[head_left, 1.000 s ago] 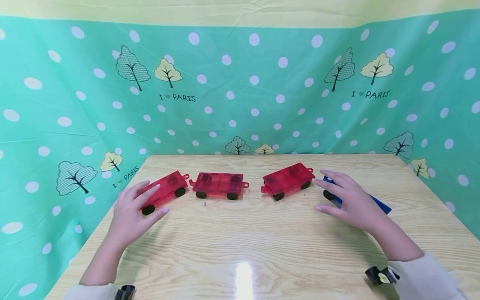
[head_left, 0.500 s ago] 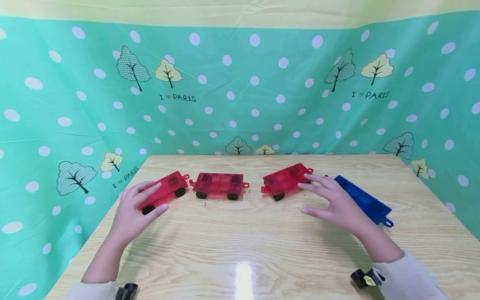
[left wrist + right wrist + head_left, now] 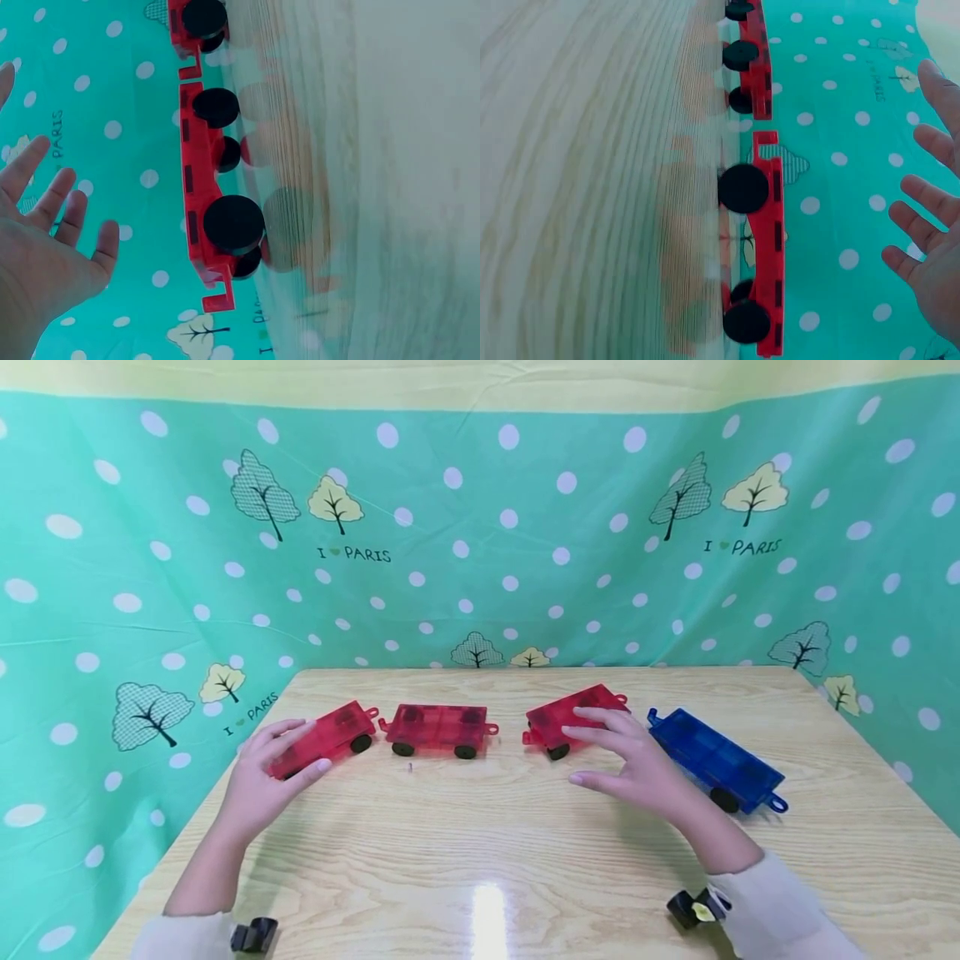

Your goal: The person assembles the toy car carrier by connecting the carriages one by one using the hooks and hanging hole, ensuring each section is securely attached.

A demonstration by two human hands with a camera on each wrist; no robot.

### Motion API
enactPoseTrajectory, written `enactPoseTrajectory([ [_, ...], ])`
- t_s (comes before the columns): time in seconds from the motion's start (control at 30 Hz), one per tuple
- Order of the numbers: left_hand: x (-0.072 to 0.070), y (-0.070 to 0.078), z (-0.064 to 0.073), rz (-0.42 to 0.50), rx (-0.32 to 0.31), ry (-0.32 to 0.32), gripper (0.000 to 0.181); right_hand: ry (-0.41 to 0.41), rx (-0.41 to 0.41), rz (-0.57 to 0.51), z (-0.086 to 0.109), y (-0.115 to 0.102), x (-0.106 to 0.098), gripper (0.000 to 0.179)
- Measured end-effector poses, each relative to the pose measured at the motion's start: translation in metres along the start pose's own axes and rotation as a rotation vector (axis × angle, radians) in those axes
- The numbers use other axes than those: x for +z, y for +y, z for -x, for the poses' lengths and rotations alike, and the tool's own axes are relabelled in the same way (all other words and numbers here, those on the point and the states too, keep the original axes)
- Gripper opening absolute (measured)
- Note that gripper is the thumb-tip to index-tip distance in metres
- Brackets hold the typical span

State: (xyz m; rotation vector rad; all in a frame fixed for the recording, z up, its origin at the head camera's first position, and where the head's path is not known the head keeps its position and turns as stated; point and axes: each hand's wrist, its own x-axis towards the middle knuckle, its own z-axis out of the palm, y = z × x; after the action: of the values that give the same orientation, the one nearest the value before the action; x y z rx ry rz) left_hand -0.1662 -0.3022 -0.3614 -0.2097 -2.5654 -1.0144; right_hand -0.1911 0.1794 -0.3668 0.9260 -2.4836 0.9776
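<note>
Three red toy train wagons with black wheels stand on the wooden table: a left one, a middle one and a right one. A blue wagon sits at the right, slanting toward the near side. My left hand hovers over the near end of the left wagon, fingers spread; the left wrist view shows a gap between this hand and the wagon. My right hand is held in front of the right red wagon, covering part of it, with its fingers spread and holding nothing.
The wooden table reaches back to a green dotted cloth. A tiny dark speck lies in front of the middle wagon. Small black cameras are worn at both wrists.
My right hand has moved left, from over the blue wagon to in front of the right red wagon, uncovering the blue one. My left hand has barely shifted. The wagons stay put.
</note>
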Motion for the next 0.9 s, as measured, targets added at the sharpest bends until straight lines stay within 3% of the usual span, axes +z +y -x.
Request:
enactPoseTrajectory([
  [0.43,-0.002,-0.01,-0.006,0.091,-0.061,-0.063,0.059,-0.046,0.0,-0.084,-0.021,-0.015,0.017,0.058],
  [0.7,-0.003,-0.014,-0.01,0.044,-0.012,-0.07,0.059,-0.084,-0.002,-0.146,-0.037,-0.024,0.026,0.057],
  [0.9,-0.006,-0.017,-0.016,0.036,-0.027,-0.071,0.059,-0.093,-0.016,-0.159,-0.045,-0.026,0.033,0.061],
])
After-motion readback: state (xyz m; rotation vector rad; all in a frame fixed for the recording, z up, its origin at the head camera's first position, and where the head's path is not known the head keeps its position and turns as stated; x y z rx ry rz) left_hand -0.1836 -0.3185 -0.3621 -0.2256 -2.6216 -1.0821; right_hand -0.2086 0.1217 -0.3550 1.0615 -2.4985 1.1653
